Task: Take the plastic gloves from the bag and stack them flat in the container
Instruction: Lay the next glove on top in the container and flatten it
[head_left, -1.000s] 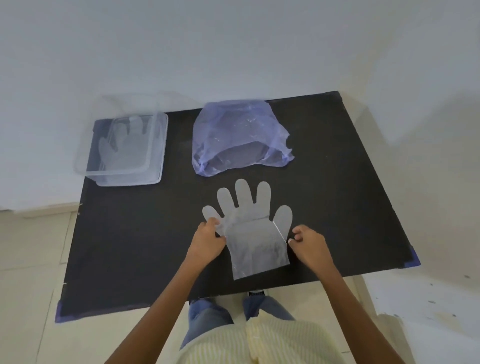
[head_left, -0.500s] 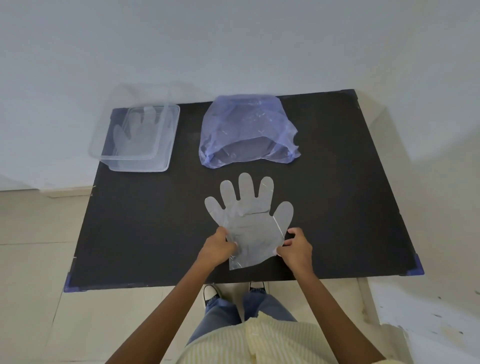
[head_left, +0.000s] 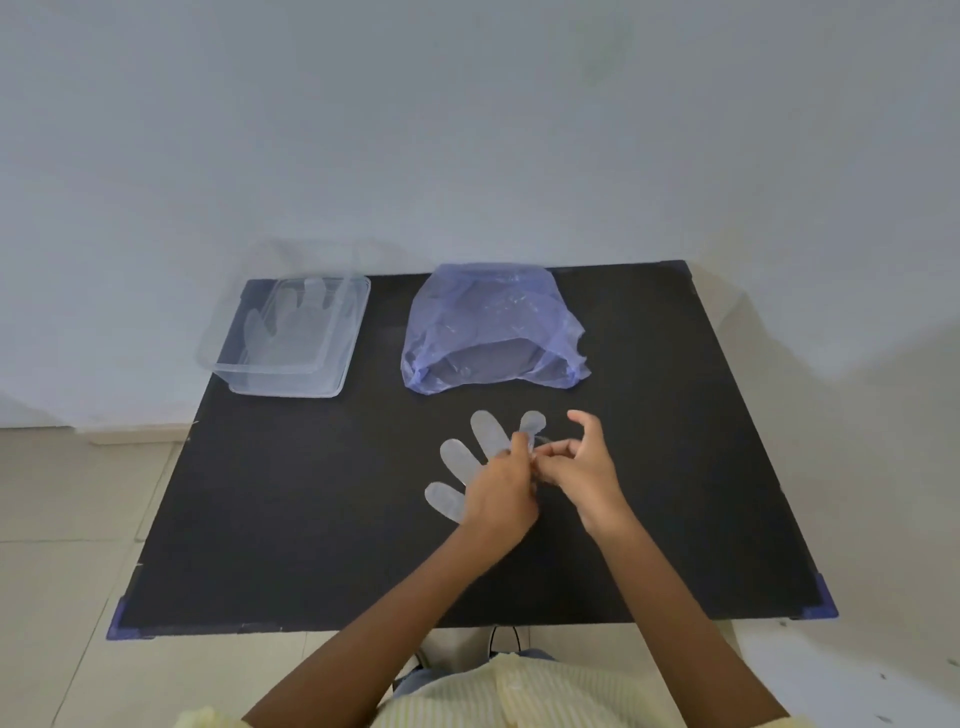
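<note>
A clear plastic glove (head_left: 470, 457) lies flat on the black table (head_left: 291, 499), its fingers pointing away from me. My left hand (head_left: 501, 491) rests over the glove's palm and covers most of it, fingertips pinching the plastic near the middle fingers. My right hand (head_left: 582, 467) meets it there, thumb and fingers pinching the same spot of the glove, index finger raised. The crumpled blue plastic bag (head_left: 493, 327) sits behind the hands, mouth towards me. A clear rectangular container (head_left: 291, 338) at the back left holds at least one flat glove.
A pale wall runs right behind the table's back edge. Blue tape marks the front corners (head_left: 122, 623). The table's left half in front of the container is bare black surface. Tiled floor lies to the left.
Both hands left the glove's cuff edges and moved forward to meet over its palm and fingers. The camera tilted up and back, so the table sits lower in view.
</note>
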